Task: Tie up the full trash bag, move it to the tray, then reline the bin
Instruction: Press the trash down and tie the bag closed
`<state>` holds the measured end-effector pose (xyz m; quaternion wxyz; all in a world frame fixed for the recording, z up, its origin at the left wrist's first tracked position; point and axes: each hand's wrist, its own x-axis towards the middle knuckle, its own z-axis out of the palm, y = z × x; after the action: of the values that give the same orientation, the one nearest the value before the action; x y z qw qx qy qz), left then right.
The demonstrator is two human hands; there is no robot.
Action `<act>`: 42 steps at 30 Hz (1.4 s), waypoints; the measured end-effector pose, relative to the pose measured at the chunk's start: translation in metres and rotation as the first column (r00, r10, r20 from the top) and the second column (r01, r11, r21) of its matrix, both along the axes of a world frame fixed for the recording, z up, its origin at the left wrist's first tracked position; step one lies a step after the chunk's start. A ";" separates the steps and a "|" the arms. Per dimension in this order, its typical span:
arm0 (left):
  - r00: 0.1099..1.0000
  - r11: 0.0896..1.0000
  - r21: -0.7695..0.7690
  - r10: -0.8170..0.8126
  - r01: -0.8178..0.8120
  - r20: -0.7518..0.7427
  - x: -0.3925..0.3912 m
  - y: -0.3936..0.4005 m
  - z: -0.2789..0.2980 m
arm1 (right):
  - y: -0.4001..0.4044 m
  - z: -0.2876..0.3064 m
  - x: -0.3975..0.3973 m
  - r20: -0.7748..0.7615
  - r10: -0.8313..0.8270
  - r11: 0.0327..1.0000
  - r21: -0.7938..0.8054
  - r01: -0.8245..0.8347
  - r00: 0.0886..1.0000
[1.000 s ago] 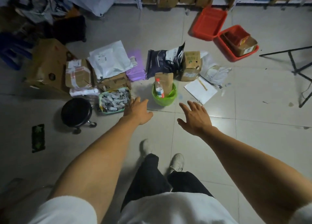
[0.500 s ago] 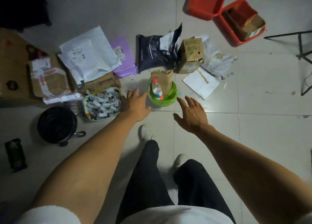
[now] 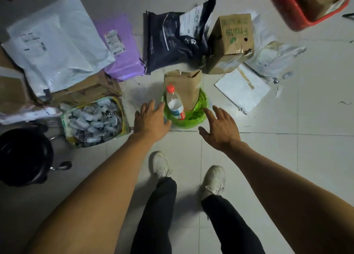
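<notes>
A small bin lined with a bright green trash bag (image 3: 193, 118) stands on the tiled floor just ahead of my feet. A clear plastic bottle with a red cap (image 3: 174, 103) and a brown paper bag (image 3: 184, 89) stick up out of it. My left hand (image 3: 150, 120) hovers open at the bag's left edge, fingers spread. On the bag's right side my right hand (image 3: 220, 127) is open too, fingers apart. Neither hand holds anything. A red tray (image 3: 285, 6) sits at the top right, partly cut off by the frame.
Parcels ring the bin: white (image 3: 55, 43) and purple (image 3: 120, 46) mailers, a dark pouch (image 3: 176, 41), a cardboard fruit box (image 3: 232, 41), white paper (image 3: 243, 88). A basket of small bottles (image 3: 93, 121) and a black stool (image 3: 23, 156) lie at the left. My shoes (image 3: 161, 164) stand below.
I have stepped closer and leaned over the bin. Both open hands have moved forward, from short of the green bag to either side of it.
</notes>
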<state>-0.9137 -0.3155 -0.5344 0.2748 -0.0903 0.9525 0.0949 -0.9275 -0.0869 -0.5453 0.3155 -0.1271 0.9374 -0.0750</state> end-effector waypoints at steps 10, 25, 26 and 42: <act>0.941 0.958 0.150 0.272 -0.245 -0.203 -0.042 0.012 -0.146 | -0.020 -0.144 -0.058 -0.157 -0.026 0.988 -0.153 0.002 0.987; 0.729 0.923 0.366 0.331 -0.118 -0.599 -0.060 0.014 -0.240 | -0.044 -0.227 -0.112 -0.197 -0.467 0.692 -0.688 0.218 0.862; 0.703 0.927 0.362 0.324 -0.102 -0.632 -0.059 0.016 -0.247 | -0.041 -0.231 -0.108 -0.208 -0.477 0.681 -0.701 0.210 0.854; 0.673 0.744 0.662 0.535 -0.088 -0.511 -0.052 0.003 -0.232 | -0.033 -0.219 -0.103 -0.118 -0.510 0.588 -0.771 0.245 0.852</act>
<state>-0.9661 -0.3124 -0.7667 -0.0970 -0.1308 0.8739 0.4581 -1.0308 -0.1204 -0.7641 0.0537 -0.0475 0.8704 -0.4871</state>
